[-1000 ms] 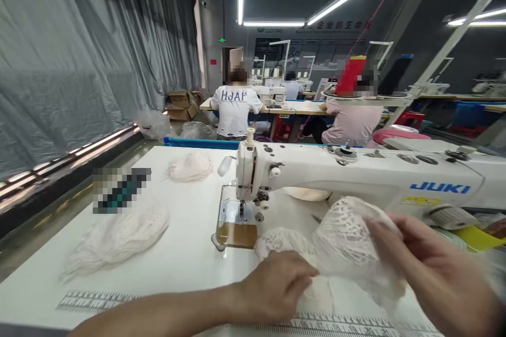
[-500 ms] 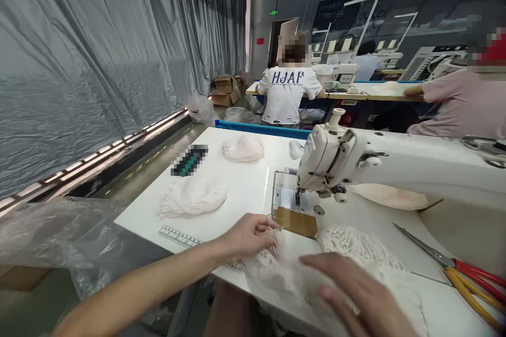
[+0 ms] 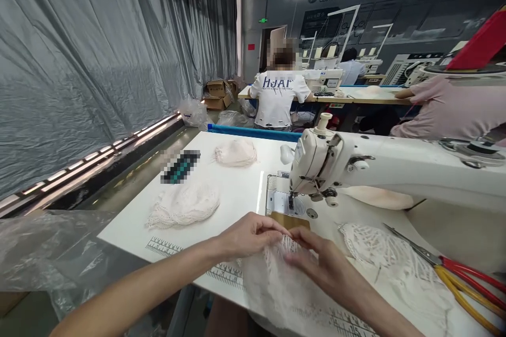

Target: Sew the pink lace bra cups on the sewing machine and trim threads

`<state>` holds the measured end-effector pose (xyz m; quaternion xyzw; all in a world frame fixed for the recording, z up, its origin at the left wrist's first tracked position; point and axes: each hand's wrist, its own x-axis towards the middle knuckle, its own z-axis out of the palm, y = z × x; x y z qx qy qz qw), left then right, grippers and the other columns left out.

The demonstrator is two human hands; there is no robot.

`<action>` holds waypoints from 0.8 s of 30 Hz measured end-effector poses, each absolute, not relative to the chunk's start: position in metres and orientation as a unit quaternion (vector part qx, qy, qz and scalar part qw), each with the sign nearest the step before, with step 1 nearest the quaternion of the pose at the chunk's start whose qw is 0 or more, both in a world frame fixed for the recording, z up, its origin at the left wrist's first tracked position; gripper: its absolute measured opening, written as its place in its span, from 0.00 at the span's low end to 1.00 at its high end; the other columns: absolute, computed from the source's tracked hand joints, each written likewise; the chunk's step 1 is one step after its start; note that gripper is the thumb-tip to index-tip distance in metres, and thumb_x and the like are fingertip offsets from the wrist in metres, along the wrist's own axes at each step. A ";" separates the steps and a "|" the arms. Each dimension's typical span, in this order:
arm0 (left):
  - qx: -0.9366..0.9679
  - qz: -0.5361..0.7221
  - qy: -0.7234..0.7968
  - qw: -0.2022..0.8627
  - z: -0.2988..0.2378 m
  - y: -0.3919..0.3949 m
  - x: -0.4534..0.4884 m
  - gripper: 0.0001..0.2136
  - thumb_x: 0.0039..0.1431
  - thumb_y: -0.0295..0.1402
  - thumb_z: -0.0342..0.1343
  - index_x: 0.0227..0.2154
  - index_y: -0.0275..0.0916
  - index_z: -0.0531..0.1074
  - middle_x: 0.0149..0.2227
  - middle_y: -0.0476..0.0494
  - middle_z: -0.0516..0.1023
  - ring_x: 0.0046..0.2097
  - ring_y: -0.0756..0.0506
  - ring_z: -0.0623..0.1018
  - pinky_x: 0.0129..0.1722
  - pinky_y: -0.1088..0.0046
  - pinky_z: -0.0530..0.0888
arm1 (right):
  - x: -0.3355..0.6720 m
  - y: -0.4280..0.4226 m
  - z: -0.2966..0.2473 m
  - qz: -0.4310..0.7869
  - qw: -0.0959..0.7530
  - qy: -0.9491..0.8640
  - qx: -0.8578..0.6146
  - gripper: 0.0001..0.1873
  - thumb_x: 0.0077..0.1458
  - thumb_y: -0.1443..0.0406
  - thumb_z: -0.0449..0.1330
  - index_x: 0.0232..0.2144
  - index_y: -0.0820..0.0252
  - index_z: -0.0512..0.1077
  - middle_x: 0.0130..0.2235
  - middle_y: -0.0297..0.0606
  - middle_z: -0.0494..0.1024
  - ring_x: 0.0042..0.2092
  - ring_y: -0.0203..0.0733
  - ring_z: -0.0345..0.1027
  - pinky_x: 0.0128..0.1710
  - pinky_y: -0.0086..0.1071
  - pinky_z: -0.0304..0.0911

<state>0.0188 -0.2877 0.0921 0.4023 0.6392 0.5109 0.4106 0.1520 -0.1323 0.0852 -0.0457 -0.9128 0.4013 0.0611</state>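
A piece of white lace fabric (image 3: 276,284) lies at the table's front edge, just before the needle plate (image 3: 282,204) of a white sewing machine (image 3: 379,166). My left hand (image 3: 247,234) pinches the lace's far edge with closed fingers. My right hand (image 3: 316,259) meets it from the right, fingertips also pinched on that edge. More lace (image 3: 379,253) lies spread to the right of my hands.
Red and yellow-handled scissors (image 3: 458,274) lie at the right. Two lace bundles (image 3: 184,205) (image 3: 236,152) rest on the white table (image 3: 233,189), left of the machine. A clear plastic bag (image 3: 47,253) hangs at the lower left. Other people sit at tables behind.
My view swung left and down. My right hand went from holding a lace bundle up in the air to the table, joining my left hand at the lace's far edge near the needle plate.
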 end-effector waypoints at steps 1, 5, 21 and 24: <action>0.401 0.502 0.656 0.397 0.092 -0.290 0.018 0.18 0.54 0.42 0.57 0.44 0.37 0.74 0.39 0.41 0.76 0.40 0.46 0.72 0.39 0.72 0.67 | 0.146 -0.134 0.086 0.415 0.052 -0.906 -0.057 0.13 0.56 0.54 0.54 0.31 0.57 0.69 0.27 0.33 0.72 0.30 0.39 0.67 0.27 0.28 0.62; 0.385 0.453 0.709 0.379 0.088 -0.294 0.015 0.25 0.42 0.38 0.66 0.46 0.37 0.73 0.35 0.45 0.74 0.35 0.48 0.70 0.33 0.75 0.66 | 0.144 -0.125 0.081 0.469 0.017 -0.879 -0.082 0.17 0.58 0.54 0.51 0.24 0.58 0.63 0.20 0.27 0.58 0.23 0.33 0.54 0.21 0.26 0.52; 0.452 0.361 0.741 0.341 0.077 -0.254 0.003 0.16 0.59 0.46 0.48 0.26 0.36 0.65 0.19 0.56 0.56 0.23 0.53 0.57 0.22 0.79 0.53 | 0.147 -0.121 0.075 0.388 0.088 -0.913 -0.089 0.03 0.56 0.67 0.52 0.30 0.59 0.65 0.26 0.29 0.69 0.28 0.35 0.63 0.27 0.26 0.56; 0.442 0.356 0.718 0.403 0.072 -0.258 -0.001 0.16 0.56 0.47 0.51 0.33 0.36 0.68 0.20 0.56 0.57 0.22 0.53 0.58 0.21 0.79 0.54 | 0.145 -0.121 0.077 0.364 0.105 -0.917 -0.122 0.08 0.57 0.67 0.51 0.25 0.60 0.64 0.21 0.28 0.65 0.24 0.33 0.58 0.23 0.25 0.52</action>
